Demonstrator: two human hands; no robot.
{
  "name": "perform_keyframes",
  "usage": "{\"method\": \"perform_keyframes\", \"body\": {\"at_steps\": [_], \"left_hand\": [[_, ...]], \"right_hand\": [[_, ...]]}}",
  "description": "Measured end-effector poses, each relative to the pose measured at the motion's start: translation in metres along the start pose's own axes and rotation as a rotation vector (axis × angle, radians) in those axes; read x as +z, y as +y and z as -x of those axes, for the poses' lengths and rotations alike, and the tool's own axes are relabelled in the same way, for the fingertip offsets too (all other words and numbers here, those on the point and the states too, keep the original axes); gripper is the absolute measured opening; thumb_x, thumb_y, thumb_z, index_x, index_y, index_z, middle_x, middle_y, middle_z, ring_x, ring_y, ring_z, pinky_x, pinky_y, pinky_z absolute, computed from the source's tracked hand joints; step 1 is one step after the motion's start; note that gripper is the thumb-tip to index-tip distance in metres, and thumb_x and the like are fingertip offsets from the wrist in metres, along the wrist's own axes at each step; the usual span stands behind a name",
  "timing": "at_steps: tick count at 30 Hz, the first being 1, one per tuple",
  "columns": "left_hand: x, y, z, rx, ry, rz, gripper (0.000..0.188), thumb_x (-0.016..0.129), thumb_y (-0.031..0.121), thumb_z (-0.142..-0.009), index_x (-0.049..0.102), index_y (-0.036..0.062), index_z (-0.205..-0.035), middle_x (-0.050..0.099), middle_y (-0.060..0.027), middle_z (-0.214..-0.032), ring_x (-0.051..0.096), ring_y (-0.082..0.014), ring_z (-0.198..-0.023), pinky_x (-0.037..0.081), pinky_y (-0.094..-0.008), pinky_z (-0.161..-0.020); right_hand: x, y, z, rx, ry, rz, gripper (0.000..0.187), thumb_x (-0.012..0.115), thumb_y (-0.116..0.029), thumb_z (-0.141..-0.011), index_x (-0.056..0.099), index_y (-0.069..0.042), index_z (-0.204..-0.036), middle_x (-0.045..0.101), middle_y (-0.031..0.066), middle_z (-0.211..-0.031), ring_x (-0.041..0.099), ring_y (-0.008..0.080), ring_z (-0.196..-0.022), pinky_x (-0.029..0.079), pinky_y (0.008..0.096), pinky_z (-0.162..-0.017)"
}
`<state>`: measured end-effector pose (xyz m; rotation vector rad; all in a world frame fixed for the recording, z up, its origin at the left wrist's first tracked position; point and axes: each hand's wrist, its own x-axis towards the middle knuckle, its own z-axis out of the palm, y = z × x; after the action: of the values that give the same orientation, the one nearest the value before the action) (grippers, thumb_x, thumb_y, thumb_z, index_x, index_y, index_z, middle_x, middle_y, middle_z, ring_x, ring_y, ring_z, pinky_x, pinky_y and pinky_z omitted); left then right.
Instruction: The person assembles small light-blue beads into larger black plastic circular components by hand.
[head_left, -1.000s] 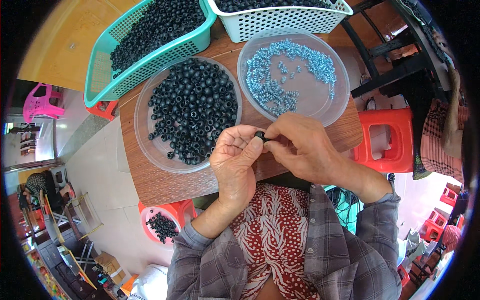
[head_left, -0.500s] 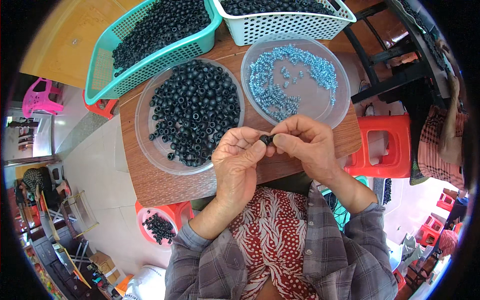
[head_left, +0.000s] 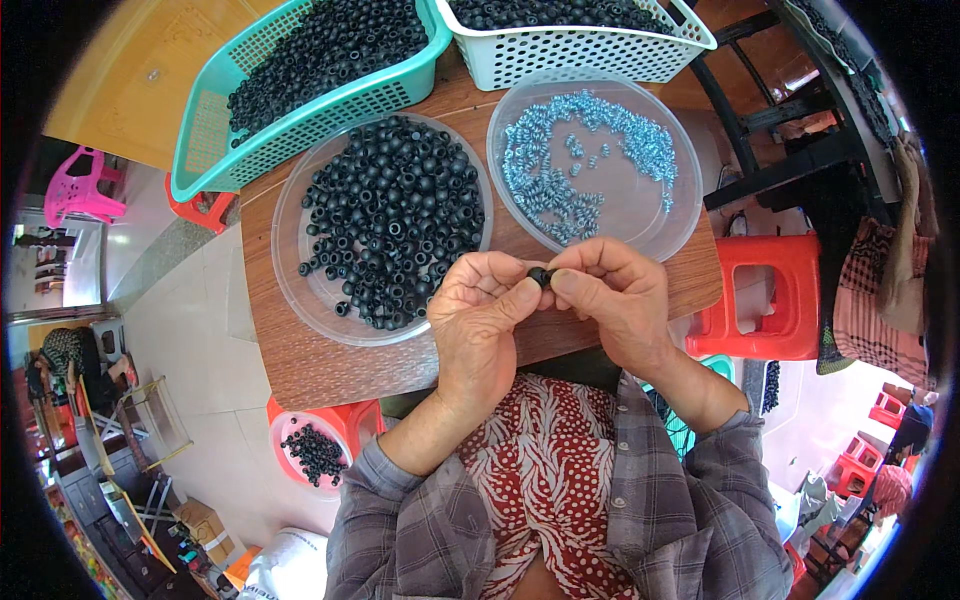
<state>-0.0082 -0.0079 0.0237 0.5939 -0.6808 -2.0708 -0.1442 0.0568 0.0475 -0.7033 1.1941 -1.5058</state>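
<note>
Pinch grips of left hand [head_left: 474, 312] and right hand [head_left: 622, 308], tips nearly meeting, hold one round black cap [head_left: 540, 276] over the wood-grain tabletop [head_left: 340, 372]; uneven thumb pressure could eject it.

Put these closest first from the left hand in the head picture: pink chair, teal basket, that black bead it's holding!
1. Black bead: held, mid-picture.
2. Teal basket: upper left, beyond the hand.
3. Pink chair: far left.

The brown wood-grain table [head_left: 320, 372] bears a round clear plastic left tub [head_left: 287, 245] just beside a similar clear right tub [head_left: 632, 212].
</note>
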Motion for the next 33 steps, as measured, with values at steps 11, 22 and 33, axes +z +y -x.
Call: {"method": "perform_keyframes", "body": {"at_steps": [11,22,33], "left_hand": [[0.002,-0.001,0.003,-0.046,0.036,-0.021,0.014,0.065,-0.004,-0.085,0.056,0.0000,-0.096,0.066,-0.0110,-0.093,0.064,-0.0157,-0.081,0.053,-0.0278,-0.076],[0.008,0.001,0.008,-0.085,0.069,-0.001,0.016,0.064,-0.006,-0.084,0.059,0.0010,-0.097,0.064,-0.0048,-0.093,0.061,-0.0118,-0.086,0.047,-0.0239,-0.082],[0.017,-0.005,0.007,-0.083,0.085,-0.063,0.015,0.065,-0.007,-0.082,0.059,-0.0011,-0.094,0.066,-0.0093,-0.093,0.062,-0.0139,-0.084,0.049,-0.0250,-0.079]], "right_hand": [[-0.005,0.004,-0.004,-0.751,-0.034,0.955,0.020,0.067,0.004,-0.079,0.060,0.006,-0.098,0.063,0.0117,-0.081,0.058,0.0203,-0.064,0.047,0.0309,-0.056],[-0.003,0.013,-0.003,-1.135,0.058,1.235,0.035,0.071,0.002,-0.065,0.059,0.013,-0.096,0.056,0.0150,-0.078,0.053,0.0257,-0.062,0.043,0.0349,-0.050],[-0.011,0.013,-0.012,-1.300,0.063,1.253,0.027,0.062,0.002,-0.057,0.058,0.013,-0.081,0.050,0.0114,-0.066,0.049,0.0208,-0.053,0.037,0.0308,-0.042]]}}
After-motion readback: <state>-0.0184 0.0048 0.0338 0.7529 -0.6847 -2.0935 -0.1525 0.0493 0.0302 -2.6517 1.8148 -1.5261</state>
